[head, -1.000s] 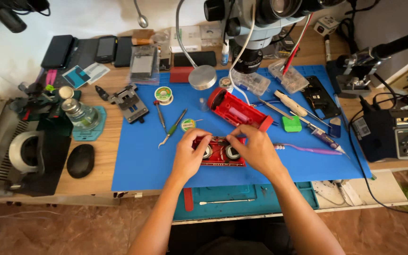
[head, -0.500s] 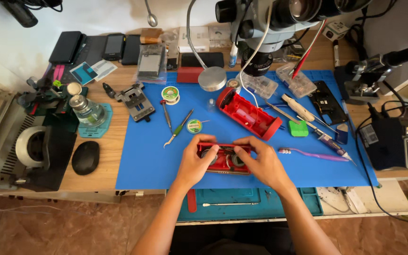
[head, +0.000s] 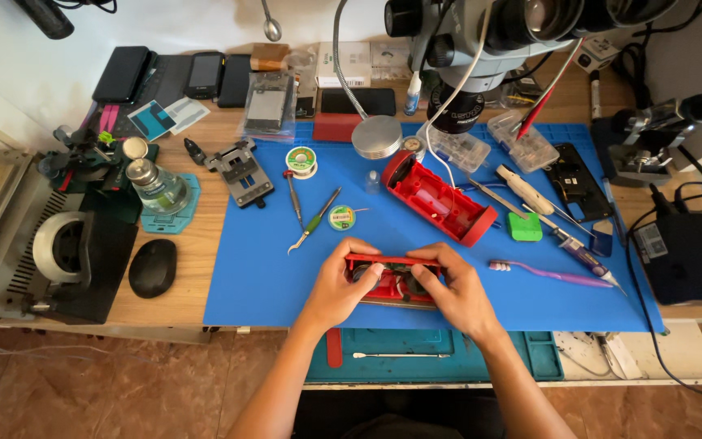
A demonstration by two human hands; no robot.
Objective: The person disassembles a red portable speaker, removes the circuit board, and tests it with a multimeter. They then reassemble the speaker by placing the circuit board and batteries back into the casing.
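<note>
Both hands, left hand (head: 341, 280) and right hand (head: 452, 286), clasped the red speaker panel (head: 390, 280) by its ends. Its red shell (head: 439, 197) lay open just beyond the grip, so the halves were judged not yet rejoined.

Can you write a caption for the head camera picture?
Both hands, left hand and right hand, grip a red speaker part over a blue mat.

1. Two bare forearms are seen; no sleeves are worn within view.
2. The left hand (head: 341, 286) is seen bare: no glove, ring or watch is worn.
3. The right hand (head: 458, 294) is likewise uncovered, and the wrist is left bare.
4. The fingernails are kept short.
</note>
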